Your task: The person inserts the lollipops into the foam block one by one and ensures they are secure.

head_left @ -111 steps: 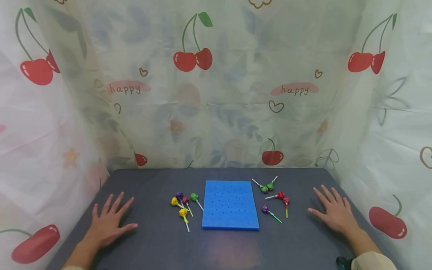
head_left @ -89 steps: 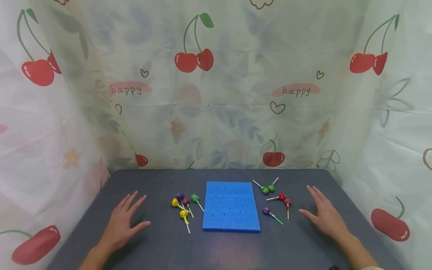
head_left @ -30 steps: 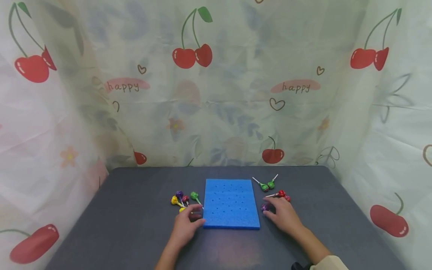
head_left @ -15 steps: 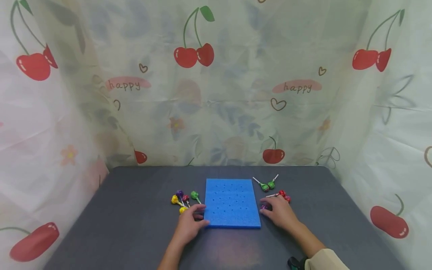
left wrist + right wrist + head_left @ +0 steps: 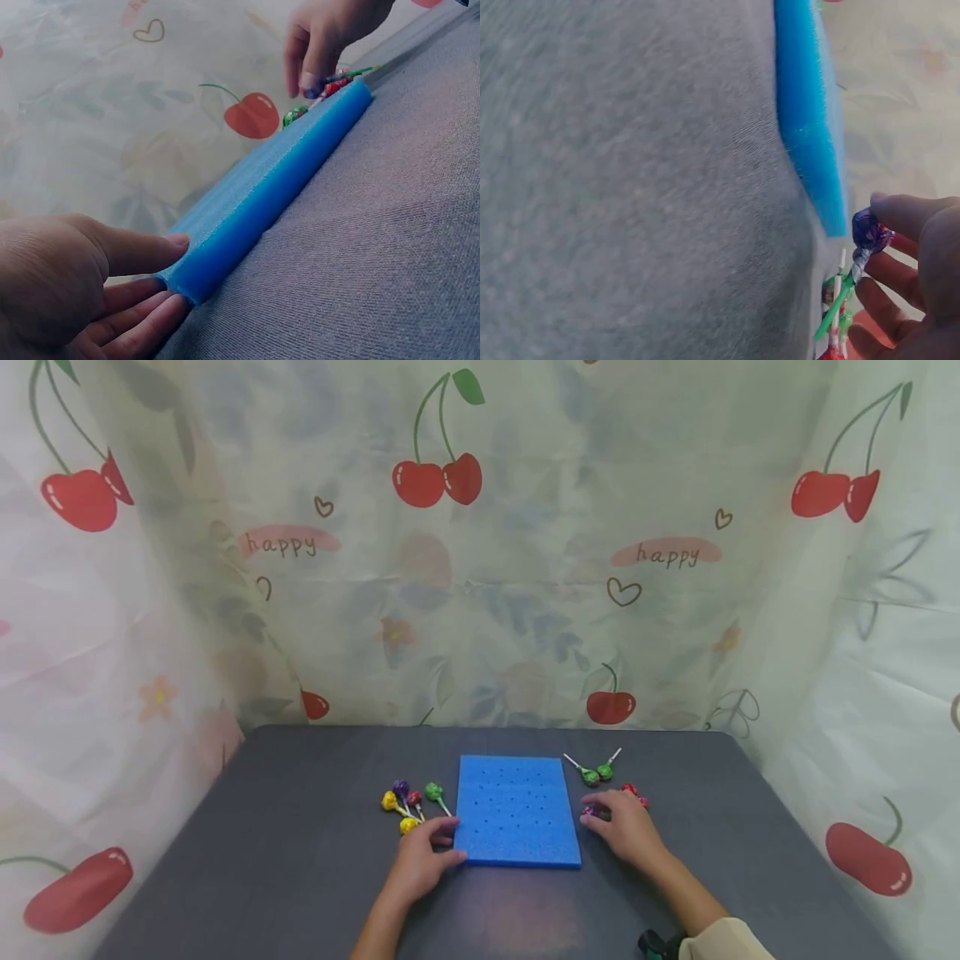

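Observation:
My left hand [image 5: 417, 863] grips the near left corner of a blue foam board [image 5: 517, 814] dotted with small holes. In the left wrist view, its thumb lies on the board's top and its fingers touch the side. To the right of the board, my right hand [image 5: 632, 833] pinches a purple-wrapped lollipop [image 5: 868, 231] by its head, between thumb and fingers. The lollipop's green stick slants downward in the right wrist view. Red lollipops [image 5: 630, 789] are partly hidden behind the right hand.
Left of the board lie a green lollipop [image 5: 433, 792], yellow lollipops [image 5: 389, 801], a purple one [image 5: 401, 788] and a red one [image 5: 415, 798]. Two green lollipops [image 5: 591, 777] lie at the board's far right. Printed curtains [image 5: 480, 610] enclose the dark table [image 5: 315, 827].
Both hands have come inward from the table's sides, the left to the board's corner, the right to the purple lollipop. Over the last half second they have barely moved.

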Motion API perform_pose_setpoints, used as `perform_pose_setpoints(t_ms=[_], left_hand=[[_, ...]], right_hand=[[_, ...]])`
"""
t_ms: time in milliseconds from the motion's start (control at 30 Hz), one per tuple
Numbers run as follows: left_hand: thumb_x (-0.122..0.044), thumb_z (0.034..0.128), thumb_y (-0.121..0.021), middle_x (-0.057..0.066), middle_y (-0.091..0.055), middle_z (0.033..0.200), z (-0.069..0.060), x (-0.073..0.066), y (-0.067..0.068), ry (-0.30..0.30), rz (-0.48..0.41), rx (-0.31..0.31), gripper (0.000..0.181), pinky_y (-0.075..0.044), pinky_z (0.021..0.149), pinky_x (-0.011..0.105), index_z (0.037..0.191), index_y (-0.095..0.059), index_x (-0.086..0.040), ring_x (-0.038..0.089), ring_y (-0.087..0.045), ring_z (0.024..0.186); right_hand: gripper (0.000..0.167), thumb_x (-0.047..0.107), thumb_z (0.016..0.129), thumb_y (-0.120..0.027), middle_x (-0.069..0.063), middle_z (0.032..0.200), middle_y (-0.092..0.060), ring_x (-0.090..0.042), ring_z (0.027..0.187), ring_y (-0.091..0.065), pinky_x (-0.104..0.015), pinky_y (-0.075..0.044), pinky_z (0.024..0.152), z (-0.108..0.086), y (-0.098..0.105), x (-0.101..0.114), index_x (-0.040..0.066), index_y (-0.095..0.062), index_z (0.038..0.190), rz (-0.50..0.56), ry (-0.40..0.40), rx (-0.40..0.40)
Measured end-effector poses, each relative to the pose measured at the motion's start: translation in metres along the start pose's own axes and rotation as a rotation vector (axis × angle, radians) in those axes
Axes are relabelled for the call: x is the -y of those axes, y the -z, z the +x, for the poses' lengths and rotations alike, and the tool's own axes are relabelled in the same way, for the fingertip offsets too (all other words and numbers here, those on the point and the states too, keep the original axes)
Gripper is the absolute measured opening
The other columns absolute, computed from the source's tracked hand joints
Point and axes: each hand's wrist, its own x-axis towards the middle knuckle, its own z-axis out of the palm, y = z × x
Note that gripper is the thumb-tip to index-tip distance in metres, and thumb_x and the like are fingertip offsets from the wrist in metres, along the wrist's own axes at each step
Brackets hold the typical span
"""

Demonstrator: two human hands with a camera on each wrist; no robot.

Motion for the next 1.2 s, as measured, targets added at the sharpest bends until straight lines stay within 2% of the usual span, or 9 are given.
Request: perform_pose_setpoints(t_ms=[300, 567, 633, 767, 900, 1033, 1200], left_hand=[[-0.017, 0.0832, -0.079, 0.008, -0.064, 0.115, -0.001, -0.003, -0.004, 0.032, 0.027, -0.037, 0.043, -0.053, 0.080, 0.041, 0.124, -0.064, -0.011, 0.024, -0.061, 0.101], [-0.018, 0.0841, -0.078, 0.008, -0.064, 0.115, 0.001, -0.003, -0.005, 0.025, 0.034, -0.058, 0.044, -0.054, 0.075, 0.036, 0.125, -0.064, -0.010, 0.020, -0.061, 0.095], [-0.019, 0.0842, -0.078, 0.007, -0.064, 0.116, 0.001, -0.004, -0.005, 0.039, 0.034, -0.055, 0.045, -0.054, 0.075, 0.036, 0.126, -0.064, -0.012, 0.019, -0.060, 0.095], [-0.019, 0.0830, -0.079, 0.007, -0.063, 0.116, 0.002, -0.006, -0.004, 0.057, 0.043, -0.045, 0.047, -0.054, 0.074, 0.035, 0.128, -0.063, -0.015, 0.020, -0.059, 0.093], [-0.019, 0.0824, -0.079, 0.008, -0.062, 0.116, 0.003, -0.007, -0.003, 0.062, 0.053, -0.036, 0.049, -0.054, 0.073, 0.035, 0.128, -0.063, -0.016, 0.020, -0.058, 0.091], [-0.019, 0.0830, -0.079, 0.008, -0.061, 0.117, 0.003, -0.008, -0.003, 0.071, 0.054, -0.026, 0.048, -0.053, 0.072, 0.034, 0.128, -0.064, -0.016, 0.020, -0.057, 0.091], [-0.019, 0.0833, -0.079, 0.008, -0.060, 0.116, 0.003, -0.007, -0.003, 0.075, 0.058, -0.014, 0.047, -0.052, 0.071, 0.034, 0.128, -0.064, -0.016, 0.021, -0.057, 0.091]], right_hand=[[0.027, 0.015, 0.085, -0.077, -0.003, 0.099, -0.066, -0.019, 0.087, -0.060, -0.036, -0.052, 0.077, 0.001, 0.004, 0.011, 0.009, -0.070, 0.111, 0.194, 0.011, -0.105], [0.027, 0.012, 0.085, -0.076, -0.004, 0.100, -0.067, -0.019, 0.090, -0.063, -0.036, -0.054, 0.079, 0.006, 0.002, 0.016, 0.009, -0.071, 0.112, 0.277, 0.013, -0.191], [0.027, 0.012, 0.086, -0.076, -0.004, 0.101, -0.067, -0.020, 0.090, -0.064, -0.036, -0.054, 0.079, 0.006, 0.002, 0.018, 0.009, -0.070, 0.112, 0.305, 0.008, -0.205], [0.026, 0.014, 0.087, -0.075, -0.006, 0.100, -0.069, -0.022, 0.091, -0.064, -0.031, -0.054, 0.077, 0.007, 0.003, 0.024, 0.008, -0.070, 0.113, 0.367, -0.004, -0.218], [0.026, 0.017, 0.090, -0.072, -0.006, 0.101, -0.069, -0.022, 0.092, -0.063, -0.024, -0.053, 0.073, 0.008, 0.004, 0.028, 0.008, -0.069, 0.115, 0.458, -0.057, -0.200], [0.028, 0.018, 0.091, -0.070, -0.009, 0.105, -0.068, -0.024, 0.094, -0.063, -0.027, -0.055, 0.073, 0.010, 0.004, 0.031, 0.007, -0.067, 0.117, 0.552, -0.100, -0.184], [0.028, 0.019, 0.091, -0.070, -0.010, 0.105, -0.067, -0.024, 0.091, -0.064, -0.029, -0.055, 0.072, 0.015, 0.003, 0.033, 0.007, -0.067, 0.117, 0.606, -0.117, -0.199]])
